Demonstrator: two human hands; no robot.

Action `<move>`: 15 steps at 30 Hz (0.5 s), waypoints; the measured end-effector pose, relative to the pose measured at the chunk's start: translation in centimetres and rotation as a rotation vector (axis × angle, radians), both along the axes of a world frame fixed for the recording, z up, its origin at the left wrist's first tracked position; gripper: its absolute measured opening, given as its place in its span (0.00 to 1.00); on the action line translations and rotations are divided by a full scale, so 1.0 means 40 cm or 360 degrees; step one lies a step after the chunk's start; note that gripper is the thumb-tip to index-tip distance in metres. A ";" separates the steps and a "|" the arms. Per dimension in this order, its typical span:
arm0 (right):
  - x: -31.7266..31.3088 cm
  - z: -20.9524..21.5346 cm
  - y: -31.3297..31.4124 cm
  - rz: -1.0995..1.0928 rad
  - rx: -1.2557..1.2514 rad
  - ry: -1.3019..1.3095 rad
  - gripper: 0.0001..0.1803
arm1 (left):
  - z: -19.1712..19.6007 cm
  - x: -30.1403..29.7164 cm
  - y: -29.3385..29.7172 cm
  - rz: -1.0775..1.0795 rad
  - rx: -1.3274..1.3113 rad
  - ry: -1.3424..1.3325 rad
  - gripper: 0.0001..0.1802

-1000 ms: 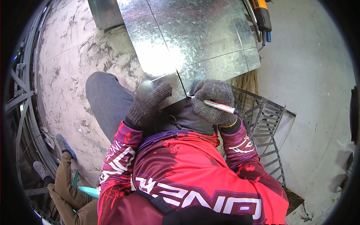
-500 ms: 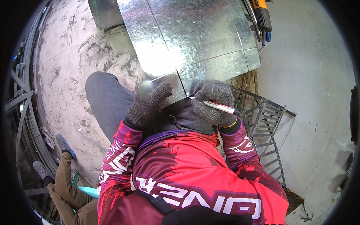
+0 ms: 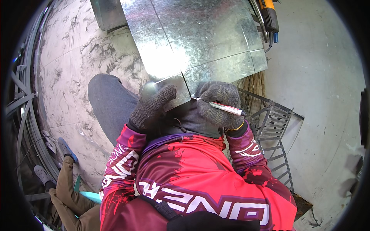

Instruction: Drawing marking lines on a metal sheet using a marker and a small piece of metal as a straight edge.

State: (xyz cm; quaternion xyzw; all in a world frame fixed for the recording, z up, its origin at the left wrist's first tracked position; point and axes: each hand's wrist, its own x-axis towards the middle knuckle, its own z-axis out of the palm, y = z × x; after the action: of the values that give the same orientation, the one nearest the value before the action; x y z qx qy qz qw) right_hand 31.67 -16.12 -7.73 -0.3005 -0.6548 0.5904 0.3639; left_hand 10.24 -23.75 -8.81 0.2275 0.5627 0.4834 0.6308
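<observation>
A shiny galvanized metal sheet (image 3: 216, 34) reaches from the top of the view down to my lap, with dark lines drawn across it. My left hand (image 3: 153, 107), in a dark grey knit glove, grips the sheet's near left edge, its thumb on top and the other fingers mostly hidden. In my right hand (image 3: 220, 103), gloved alike, is a white and red marker pen (image 3: 226, 108). Its pale tip rests by the sheet's near edge, where a dark line ends. The marker's dark back end points right, past the glove.
An orange and black power tool (image 3: 268, 15) lies at the upper right. Right of my lap stand a broom's bristles (image 3: 252, 82) and a dark metal rack (image 3: 274, 123). Metal bars (image 3: 25, 88) line the left side. Another person's legs (image 3: 69, 188) show at the lower left.
The marker has tilted very slightly in my right hand, its back end shifting a little. My left hand and the metal sheet stay put.
</observation>
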 end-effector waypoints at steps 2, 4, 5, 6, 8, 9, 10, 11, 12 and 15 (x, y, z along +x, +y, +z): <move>-0.007 0.029 0.017 0.0094 0.0247 -0.0165 0.10 | 0.003 -0.002 -0.005 -0.0005 -0.0027 0.0001 0.15; -0.009 0.035 0.022 0.0180 0.0501 -0.0332 0.10 | 0.002 0.001 -0.007 0.0046 0.0023 -0.0034 0.16; -0.006 0.026 0.020 0.0168 0.0432 -0.0273 0.10 | -0.001 0.002 -0.007 0.0044 0.0025 -0.0034 0.16; -0.003 0.020 0.018 0.0155 0.0363 -0.0214 0.10 | -0.004 0.001 -0.008 0.0035 0.0025 -0.0056 0.17; 0.000 0.016 0.016 0.0138 0.0330 -0.0234 0.10 | 0.002 0.001 -0.006 0.0029 0.0024 -0.0079 0.18; 0.001 0.016 0.016 0.0121 0.0296 -0.0254 0.10 | 0.008 0.002 -0.004 0.0037 0.0002 -0.0089 0.17; -0.001 0.019 0.017 0.0121 0.0297 -0.0254 0.10 | 0.013 0.003 -0.002 0.0044 -0.0018 -0.0100 0.17; -0.006 0.027 0.020 0.0137 0.0347 -0.0266 0.10 | 0.010 0.001 -0.001 0.0044 -0.0017 -0.0100 0.17; -0.010 0.033 0.022 0.0152 0.0396 -0.0277 0.10 | 0.004 -0.002 0.001 -0.0013 -0.0038 -0.0049 0.17; -0.023 0.046 0.026 0.0161 0.0447 -0.0258 0.11 | -0.002 0.003 0.002 -0.0021 -0.0014 0.0004 0.17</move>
State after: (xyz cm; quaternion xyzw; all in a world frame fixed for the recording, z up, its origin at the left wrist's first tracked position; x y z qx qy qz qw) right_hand 30.76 -15.08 -5.88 -0.2600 -0.7724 0.4845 0.3180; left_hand 10.38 -23.66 -8.89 0.2289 0.5642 0.4765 0.6343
